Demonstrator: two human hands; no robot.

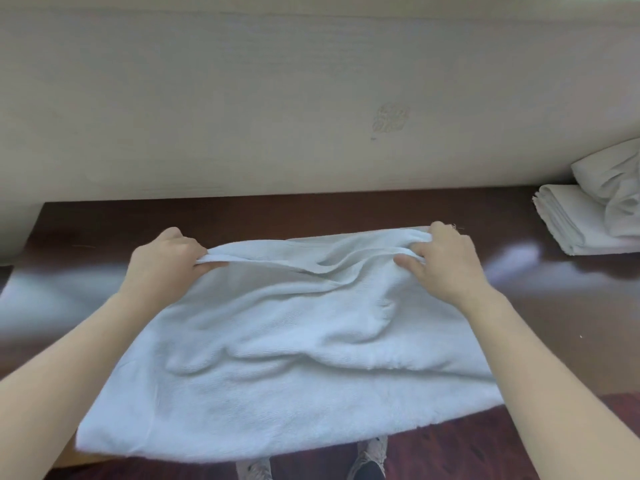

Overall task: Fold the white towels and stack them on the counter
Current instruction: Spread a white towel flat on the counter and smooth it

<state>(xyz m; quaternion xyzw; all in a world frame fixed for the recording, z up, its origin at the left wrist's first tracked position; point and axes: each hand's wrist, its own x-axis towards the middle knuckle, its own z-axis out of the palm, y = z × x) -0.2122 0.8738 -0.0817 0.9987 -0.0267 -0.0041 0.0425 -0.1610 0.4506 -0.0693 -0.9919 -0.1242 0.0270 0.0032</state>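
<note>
White towel (284, 358) lies wrinkled across the dark counter (346, 213), near edge hanging off at 6 o'clock. Left hand (166, 261) pinches its far-left corner at 10 o'clock & right hand (446, 261) grips the bunched far-right corner at 2 o'clock, w/ the top layer's edge pulled btwn them. At 3 o'clock, well apart, a folded towel stack (571, 220) sits on the counter w/ a crumpled towel (616, 188) on top.

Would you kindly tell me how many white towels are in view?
3. The spread towel lies on the counter, gripped by the left hand and right hand; the folded towel sits far right, the rumpled towel on it. More may lie off-frame.
</note>
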